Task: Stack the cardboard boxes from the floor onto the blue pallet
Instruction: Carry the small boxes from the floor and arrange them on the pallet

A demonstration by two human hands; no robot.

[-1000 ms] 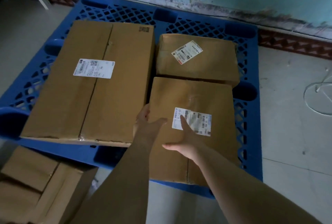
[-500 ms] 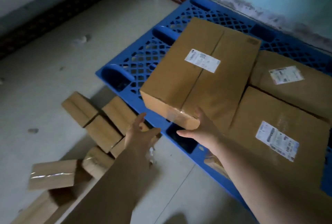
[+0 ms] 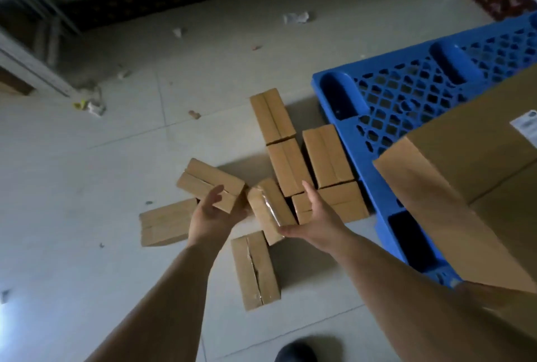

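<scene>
Boxes (image 3: 290, 171) of plain cardboard lie scattered on the floor (image 3: 87, 187) just beside the blue pallet (image 3: 406, 94), several touching one another. I hold both hands out over them, palms facing each other and fingers spread: my left hand (image 3: 213, 213) and right hand (image 3: 312, 216) flank a small taped box (image 3: 268, 209), grasping nothing. One large box (image 3: 465, 164) sits on the pallet at my right.
</scene>
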